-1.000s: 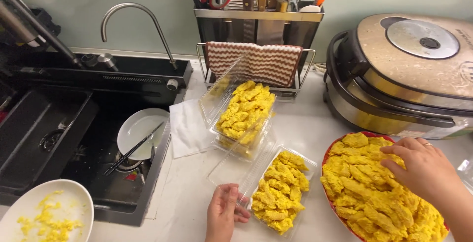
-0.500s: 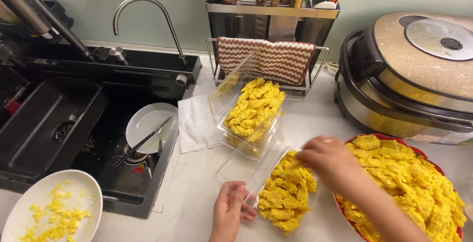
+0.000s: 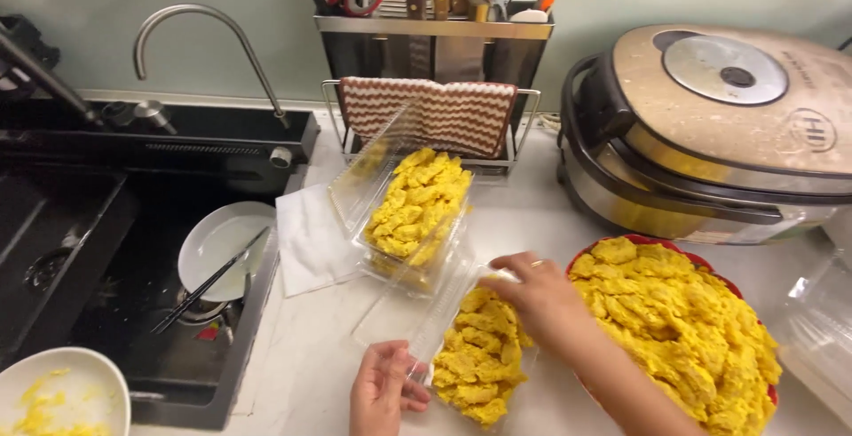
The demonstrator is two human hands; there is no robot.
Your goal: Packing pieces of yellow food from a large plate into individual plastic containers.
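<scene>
Open clear plastic container of yellow pieces

It lies on the white counter (lid hinged open leftward), just beside the heaped red plate.

Bright, even indoor light, prob. overhead; warm-neutral cast. Soft short shadows only, e.g. under right hand and below clear plastic container at centre frame. Broad glare patch on cooker lid, upper right; thin specular line along faucet, upper left. Sink at left reads v. dark, detail crushed. Yellow food near saturated, surface texture partly lost. Slight motion blur on both hands, left hand at lower centre softer. Wide-angle bowing at edges: cooker stretched at right, bowl at lower left cropped and smeared. Centre sharp enough; mild compression blockiness overall.
</scene>
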